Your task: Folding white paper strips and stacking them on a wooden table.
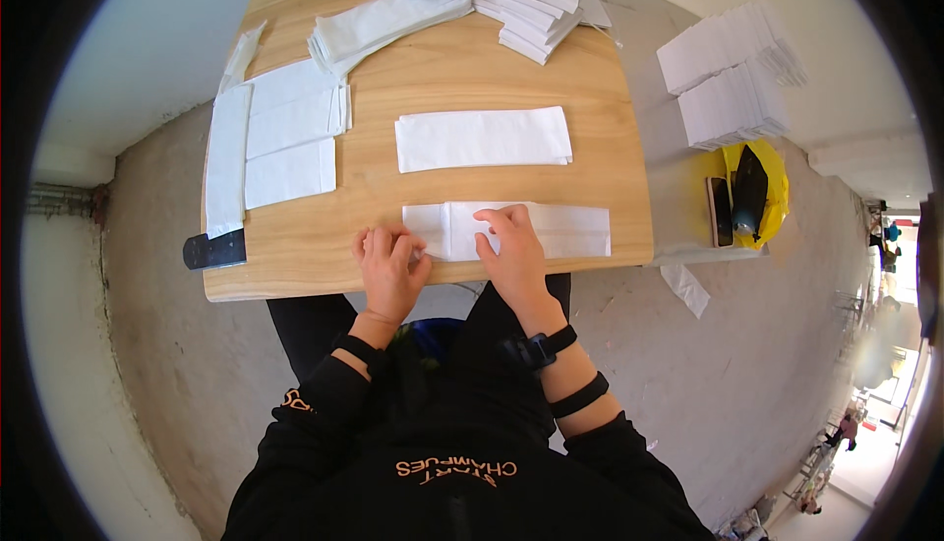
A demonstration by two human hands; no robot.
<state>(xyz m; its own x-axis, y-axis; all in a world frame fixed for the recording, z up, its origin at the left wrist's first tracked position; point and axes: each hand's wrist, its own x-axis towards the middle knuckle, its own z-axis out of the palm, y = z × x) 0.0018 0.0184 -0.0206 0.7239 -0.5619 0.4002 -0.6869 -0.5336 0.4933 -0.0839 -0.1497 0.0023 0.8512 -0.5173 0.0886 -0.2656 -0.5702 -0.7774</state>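
Observation:
A long white folded strip (pixel 570 231), paper or thin cloth, lies along the near edge of the wooden table. A fold line crosses it toward its left end. My left hand (pixel 389 270) is closed on that left end, its fingertips curled and pinching a bit of white material. Over the middle of the strip rests my right hand (pixel 515 251), palm down, with thumb and forefinger apart and nothing seen between them. Just beyond lies a flat stack of similar white strips (pixel 482 140).
White folded pieces (pixel 290 133) line the wooden table's (pixel 379 69) left side, partly over a dark flat object (pixel 214 250). White stacks (pixel 536 5) stand at the back. On a grey surface to the right are more stacks (pixel 733 74), a phone (pixel 721 211) and a yellow bag (pixel 775 192).

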